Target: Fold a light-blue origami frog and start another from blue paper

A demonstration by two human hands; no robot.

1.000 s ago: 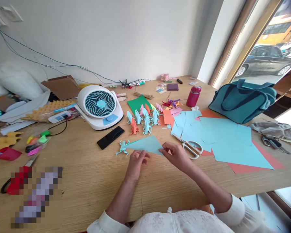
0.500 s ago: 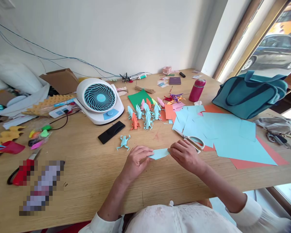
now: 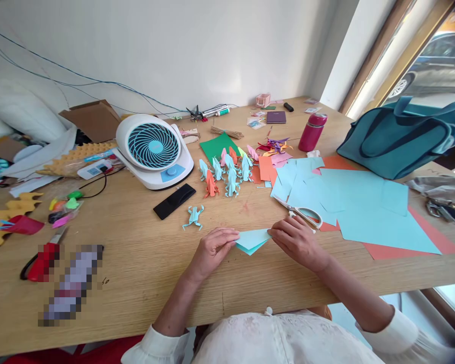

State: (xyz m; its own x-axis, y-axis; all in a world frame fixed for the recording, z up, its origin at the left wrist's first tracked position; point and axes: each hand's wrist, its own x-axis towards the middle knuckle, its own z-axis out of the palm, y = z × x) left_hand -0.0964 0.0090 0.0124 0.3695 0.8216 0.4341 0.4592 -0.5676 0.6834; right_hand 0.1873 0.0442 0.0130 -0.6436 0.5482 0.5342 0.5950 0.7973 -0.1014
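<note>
A small light-blue piece of folded paper (image 3: 252, 239) is stretched between my hands just over the table's front part. My left hand (image 3: 217, 251) pinches its left corner between thumb and fingers. At the right corner my right hand (image 3: 296, 241) is closed on the paper too. The paper's lower edge points toward me, and its layers stand slightly apart there. Beyond my left hand sits a light-blue origami frog (image 3: 193, 217). White-handled scissors (image 3: 307, 215) lie just past my right hand, partly hidden by it.
Several folded paper frogs (image 3: 232, 181) stand mid-table by a green sheet (image 3: 216, 146). Light-blue sheets (image 3: 367, 202) cover the right side, before a teal bag (image 3: 398, 139) and a red bottle (image 3: 313, 132). A fan (image 3: 154, 146), a black case (image 3: 174, 201) and red-handled scissors (image 3: 45, 263) are leftward.
The folded paper has opened a little, its lower point now showing a second layer. Both hands keep their hold on its corners. The whole view has shifted slightly.
</note>
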